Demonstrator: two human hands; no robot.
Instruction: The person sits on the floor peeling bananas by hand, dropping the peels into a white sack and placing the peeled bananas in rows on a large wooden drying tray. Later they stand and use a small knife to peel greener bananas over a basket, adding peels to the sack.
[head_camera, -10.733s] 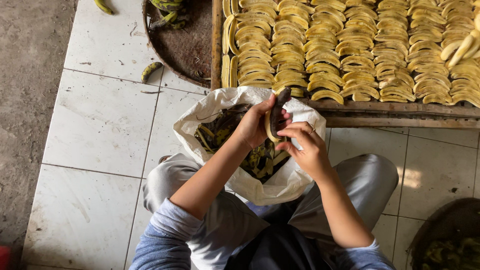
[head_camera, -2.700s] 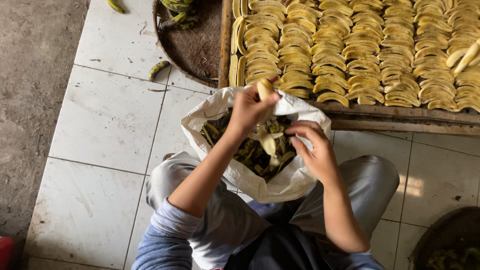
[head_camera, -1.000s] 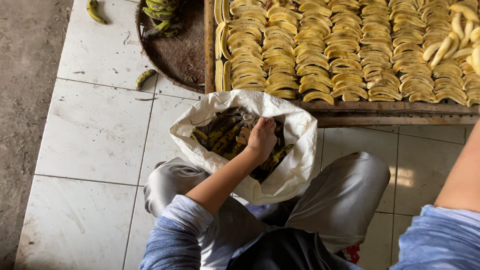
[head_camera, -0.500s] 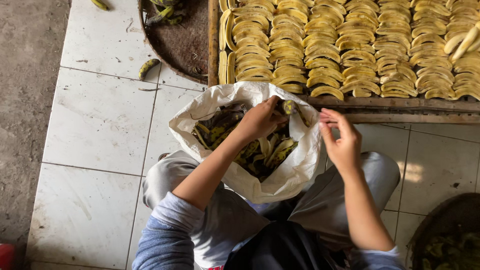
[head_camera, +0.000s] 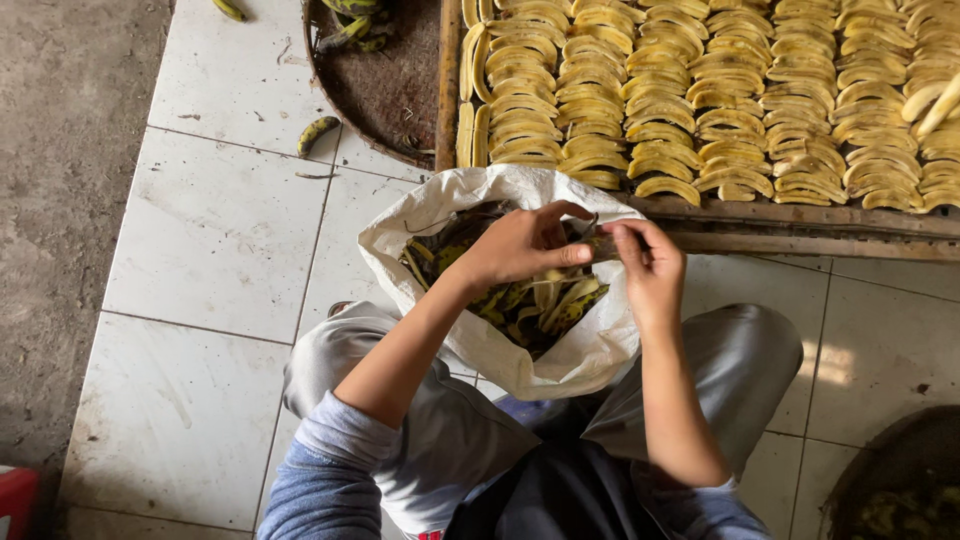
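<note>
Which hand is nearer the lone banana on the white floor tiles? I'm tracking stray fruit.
Left. The left hand is over the white bag, on the side toward the lone banana. The right hand is at the bag's far edge, farther away.

Seen from above, a person in work clothes fills the lower half of the frame — pale grey trousers, creased at the knees, spread to either side at centre left and centre right. The sleeves are a soft blue-grey knit, pushed up above the elbows and bunched into folds at lower left and lower right; the forearms below them are bare. Between the legs at bottom centre hangs a dark, near-black garment, gathered in loose pleats, with a small patch of blue cloth just above it. The left hand (head_camera: 520, 245) and right hand (head_camera: 650, 270) are bare — no gloves, rings, watch or wristband visible.
</note>
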